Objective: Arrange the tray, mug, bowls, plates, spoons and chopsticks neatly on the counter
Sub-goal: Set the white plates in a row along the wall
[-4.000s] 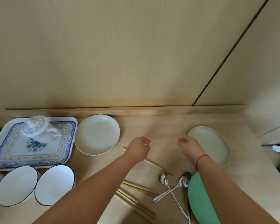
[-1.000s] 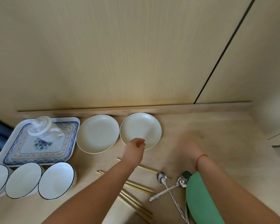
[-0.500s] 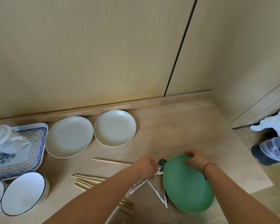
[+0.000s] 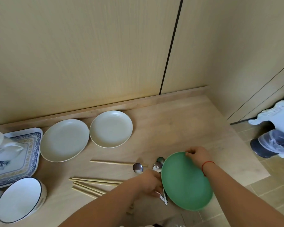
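Note:
My right hand (image 4: 197,155) grips the far rim of the green plate (image 4: 185,182) at the counter's front right. My left hand (image 4: 150,183) is closed round the handles of the metal spoons (image 4: 138,167), just left of the green plate. Two cream plates (image 4: 64,140) (image 4: 111,129) lie side by side near the back ledge. Several chopsticks (image 4: 90,183) lie loose at the front, one chopstick (image 4: 111,163) apart. The patterned tray (image 4: 28,154) carries the white mug (image 4: 0,148) at far left. White bowls (image 4: 20,199) stand in front of the tray.
The wooden counter (image 4: 179,128) ends at a wall behind and drops off at its right edge. On the tiled floor to the right stand a bin with a plastic liner (image 4: 272,143) and a white ornate object (image 4: 279,113).
The right-hand cream plate now lies beside the other by the ledge. My right hand has taken hold of the green plate's rim, and my left hand has closed on the spoon handles.

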